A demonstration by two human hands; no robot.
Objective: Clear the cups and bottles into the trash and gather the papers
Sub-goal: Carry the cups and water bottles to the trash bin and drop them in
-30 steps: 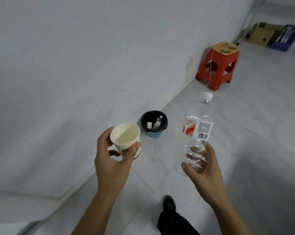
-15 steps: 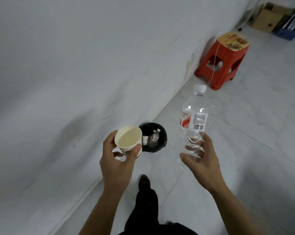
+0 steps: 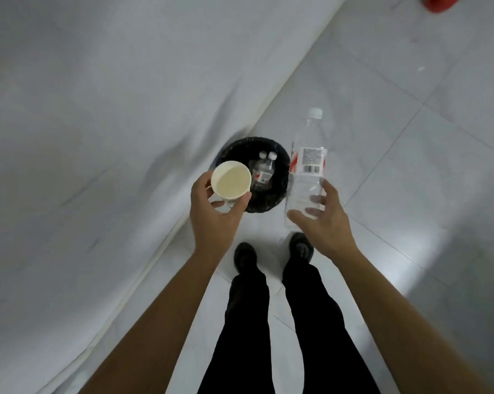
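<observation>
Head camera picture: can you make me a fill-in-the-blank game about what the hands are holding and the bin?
1. The left hand holds a paper ____.
2. The right hand grips a clear plastic ____ with a white cap.
3. The trash bin on the floor has a ____ liner.

Missing words: cup; bottle; black.

Upright paper cup (image 3: 231, 182), capped clear bottle (image 3: 308, 166), black bin (image 3: 278, 191) below
</observation>
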